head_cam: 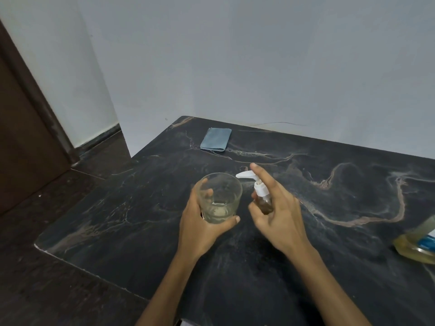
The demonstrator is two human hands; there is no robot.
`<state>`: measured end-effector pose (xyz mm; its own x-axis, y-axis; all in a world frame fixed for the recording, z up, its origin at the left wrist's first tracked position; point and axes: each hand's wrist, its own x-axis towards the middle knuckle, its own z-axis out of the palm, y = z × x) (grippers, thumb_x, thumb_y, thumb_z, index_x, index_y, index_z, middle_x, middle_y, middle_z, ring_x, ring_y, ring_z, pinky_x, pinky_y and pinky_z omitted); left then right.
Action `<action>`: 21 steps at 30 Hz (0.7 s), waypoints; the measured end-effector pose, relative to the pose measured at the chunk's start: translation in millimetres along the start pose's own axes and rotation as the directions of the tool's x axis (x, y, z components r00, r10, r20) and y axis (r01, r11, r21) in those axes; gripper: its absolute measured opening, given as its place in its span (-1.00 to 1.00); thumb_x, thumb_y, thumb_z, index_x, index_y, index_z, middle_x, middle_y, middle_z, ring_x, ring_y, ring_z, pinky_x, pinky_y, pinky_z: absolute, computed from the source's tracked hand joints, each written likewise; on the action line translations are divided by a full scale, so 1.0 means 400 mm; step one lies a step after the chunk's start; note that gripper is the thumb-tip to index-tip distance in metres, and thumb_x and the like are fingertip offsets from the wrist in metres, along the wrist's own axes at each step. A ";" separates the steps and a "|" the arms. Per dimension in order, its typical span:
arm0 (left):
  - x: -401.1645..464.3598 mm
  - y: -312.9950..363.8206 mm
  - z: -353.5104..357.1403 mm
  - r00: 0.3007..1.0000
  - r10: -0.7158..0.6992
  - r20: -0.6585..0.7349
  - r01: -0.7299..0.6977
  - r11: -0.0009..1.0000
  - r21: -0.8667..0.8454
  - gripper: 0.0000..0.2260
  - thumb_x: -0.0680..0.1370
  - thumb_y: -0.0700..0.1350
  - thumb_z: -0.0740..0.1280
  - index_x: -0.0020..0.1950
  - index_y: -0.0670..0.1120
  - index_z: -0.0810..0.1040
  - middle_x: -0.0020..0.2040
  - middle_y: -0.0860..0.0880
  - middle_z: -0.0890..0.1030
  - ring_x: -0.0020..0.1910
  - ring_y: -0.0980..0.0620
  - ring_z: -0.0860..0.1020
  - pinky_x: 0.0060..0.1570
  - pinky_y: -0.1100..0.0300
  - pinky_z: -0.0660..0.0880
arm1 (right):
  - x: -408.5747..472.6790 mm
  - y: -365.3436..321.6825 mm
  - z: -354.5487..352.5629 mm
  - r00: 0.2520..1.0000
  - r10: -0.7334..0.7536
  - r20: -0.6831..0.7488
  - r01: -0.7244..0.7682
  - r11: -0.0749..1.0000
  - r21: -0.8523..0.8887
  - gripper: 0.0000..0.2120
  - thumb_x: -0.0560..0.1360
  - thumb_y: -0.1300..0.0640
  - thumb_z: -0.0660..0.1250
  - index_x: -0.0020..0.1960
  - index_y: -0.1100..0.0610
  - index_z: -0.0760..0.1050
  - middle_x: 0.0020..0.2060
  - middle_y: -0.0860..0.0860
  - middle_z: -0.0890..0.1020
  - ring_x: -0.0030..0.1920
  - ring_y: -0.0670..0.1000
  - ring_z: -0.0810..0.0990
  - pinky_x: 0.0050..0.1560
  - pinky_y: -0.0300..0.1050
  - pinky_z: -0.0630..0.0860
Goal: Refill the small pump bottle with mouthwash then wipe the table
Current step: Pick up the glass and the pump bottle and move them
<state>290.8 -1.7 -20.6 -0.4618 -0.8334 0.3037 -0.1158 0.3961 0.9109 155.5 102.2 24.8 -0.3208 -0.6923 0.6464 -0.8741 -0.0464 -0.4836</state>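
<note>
Dark marble table (329, 231), frame centre: my left hand (200, 227) grips a glass (220, 198), steadying it; my right hand (275, 210) holds the pump bottle (261, 196), forefinger over nozzle. Cloth (215, 139) waits upper centre; mouthwash bottle (416, 241) right edge.

Dim, flat indoor light leaves the dark table (306, 243) murky, with only a faint sheen along its pale veins. Shadows are soft and weak. Wide-angle distortion bends the edges, and the whole picture is slightly soft and grainy.
</note>
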 end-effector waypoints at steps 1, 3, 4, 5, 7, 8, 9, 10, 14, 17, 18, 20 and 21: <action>-0.001 0.001 -0.001 1.000 0.009 0.007 -0.009 1.000 0.010 -0.14 0.08 0.21 0.58 0.26 0.45 0.21 0.13 0.35 0.48 0.15 0.31 0.49 0.12 0.08 0.54 | 0.001 -0.003 -0.001 1.000 0.010 -0.010 -0.011 1.000 -0.012 -0.23 0.31 0.19 0.30 0.40 -0.31 0.18 -0.25 -0.20 0.48 -0.38 -0.10 0.45 -0.39 -0.19 0.47; -0.002 0.006 0.000 0.999 0.026 0.018 -0.027 0.999 0.034 -0.14 0.09 0.22 0.57 0.28 0.44 0.20 0.14 0.36 0.47 0.14 0.30 0.50 0.11 0.10 0.54 | 0.001 -0.010 -0.007 0.999 0.029 -0.026 -0.030 0.998 -0.053 -0.29 0.29 0.21 0.31 0.33 -0.27 0.24 -0.32 -0.29 0.39 -0.38 -0.13 0.40 -0.44 -0.35 0.33; -0.002 0.007 0.000 0.999 0.030 0.021 -0.031 0.999 0.038 -0.14 0.10 0.21 0.57 0.28 0.44 0.19 0.14 0.37 0.47 0.14 0.31 0.50 0.11 0.12 0.54 | 0.001 -0.013 -0.009 0.999 0.037 -0.026 -0.039 0.997 -0.065 -0.31 0.28 0.24 0.34 0.30 -0.24 0.26 -0.33 -0.29 0.37 -0.38 -0.12 0.38 -0.45 -0.37 0.28; -0.002 0.008 0.000 0.999 0.031 0.021 -0.032 0.999 0.038 -0.14 0.11 0.21 0.57 0.29 0.44 0.19 0.14 0.37 0.46 0.14 0.31 0.50 0.10 0.14 0.54 | 0.001 -0.015 -0.008 0.999 0.044 -0.026 -0.045 0.996 -0.073 -0.33 0.27 0.27 0.37 0.26 -0.21 0.29 -0.34 -0.26 0.36 -0.36 -0.10 0.36 -0.47 -0.35 0.28; -0.003 0.007 0.000 1.000 0.022 0.019 -0.023 0.999 0.033 -0.14 0.11 0.19 0.57 0.29 0.43 0.20 0.14 0.38 0.46 0.14 0.33 0.50 0.08 0.19 0.53 | 0.000 -0.019 -0.005 0.998 0.053 -0.030 -0.056 0.993 -0.101 -0.34 0.25 0.31 0.41 0.21 -0.17 0.31 -0.33 -0.19 0.36 -0.36 -0.08 0.34 -0.50 -0.27 0.29; -0.004 0.006 0.000 1.000 0.016 0.020 -0.017 0.999 0.029 -0.14 0.11 0.19 0.57 0.29 0.43 0.20 0.14 0.37 0.47 0.13 0.33 0.50 0.07 0.20 0.53 | -0.001 -0.022 -0.002 0.998 0.061 -0.028 -0.064 0.991 -0.114 -0.34 0.24 0.31 0.42 0.19 -0.17 0.31 -0.32 -0.18 0.37 -0.38 -0.08 0.33 -0.51 -0.24 0.31; -0.005 0.005 0.001 1.000 0.011 0.019 -0.011 1.000 0.024 -0.15 0.11 0.18 0.58 0.29 0.43 0.21 0.14 0.37 0.47 0.13 0.33 0.50 0.06 0.20 0.53 | -0.001 -0.024 0.000 0.997 0.069 -0.022 -0.071 0.990 -0.120 -0.33 0.24 0.31 0.42 0.20 -0.18 0.31 -0.32 -0.18 0.39 -0.42 -0.08 0.32 -0.52 -0.23 0.32; -0.006 0.004 0.001 1.000 0.008 0.018 -0.008 1.000 0.019 -0.15 0.12 0.17 0.58 0.30 0.42 0.21 0.14 0.36 0.47 0.13 0.33 0.50 0.06 0.19 0.53 | -0.002 -0.027 0.002 0.997 0.075 -0.010 -0.076 0.990 -0.121 -0.30 0.24 0.31 0.43 0.22 -0.20 0.29 -0.30 -0.16 0.45 -0.45 -0.10 0.32 -0.51 -0.23 0.34; -0.004 0.005 0.001 1.000 0.021 0.013 -0.021 1.000 0.007 -0.17 0.13 0.11 0.58 0.29 0.39 0.24 0.13 0.37 0.48 0.13 0.31 0.51 -0.01 0.31 0.51 | -0.006 -0.034 0.008 0.996 0.062 0.059 -0.053 0.988 -0.142 -0.12 0.28 0.30 0.43 0.41 -0.27 0.16 -0.17 -0.06 0.57 -0.45 -0.05 0.46 -0.52 -0.15 0.47; -0.002 0.009 0.001 0.999 0.028 0.020 -0.028 1.000 -0.004 -0.19 0.14 0.06 0.58 0.27 0.40 0.26 0.13 0.37 0.48 0.14 0.29 0.52 -0.06 0.43 0.49 | -0.006 -0.039 0.012 0.995 0.061 0.082 -0.047 0.984 -0.171 -0.11 0.30 0.31 0.42 0.43 -0.27 0.13 -0.21 -0.06 0.53 -0.46 -0.01 0.46 -0.56 -0.11 0.46; -0.002 0.010 0.001 0.999 0.025 0.020 -0.025 1.000 -0.006 -0.19 0.14 0.06 0.58 0.27 0.40 0.26 0.13 0.37 0.48 0.14 0.28 0.52 -0.06 0.44 0.48 | -0.005 -0.040 0.013 0.994 0.068 0.087 -0.051 0.982 -0.182 -0.12 0.30 0.30 0.42 0.43 -0.26 0.13 -0.23 -0.07 0.52 -0.47 -0.02 0.44 -0.57 -0.13 0.45; -0.003 0.012 0.002 1.000 0.021 0.017 -0.020 1.000 -0.013 -0.20 0.13 0.07 0.58 0.25 0.42 0.26 0.13 0.37 0.49 0.14 0.28 0.52 -0.03 0.44 0.48 | -0.005 -0.040 0.013 0.993 0.081 0.084 -0.063 0.978 -0.201 -0.15 0.29 0.30 0.42 0.41 -0.24 0.17 -0.26 -0.09 0.49 -0.50 -0.04 0.40 -0.59 -0.18 0.40; -0.003 0.012 0.002 1.000 0.017 0.016 -0.017 1.000 -0.013 -0.20 0.13 0.08 0.58 0.24 0.43 0.26 0.12 0.36 0.49 0.14 0.29 0.51 -0.02 0.42 0.49 | -0.005 -0.039 0.012 0.993 0.086 0.075 -0.069 0.976 -0.206 -0.17 0.28 0.30 0.43 0.40 -0.22 0.20 -0.28 -0.09 0.48 -0.52 -0.04 0.38 -0.60 -0.20 0.38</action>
<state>290.2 1.3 -16.8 -0.4773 -0.8205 0.3145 -0.0968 0.4048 0.9092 171.6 100.7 28.3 -0.3669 -0.7456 0.5563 -0.9060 0.1507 -0.3955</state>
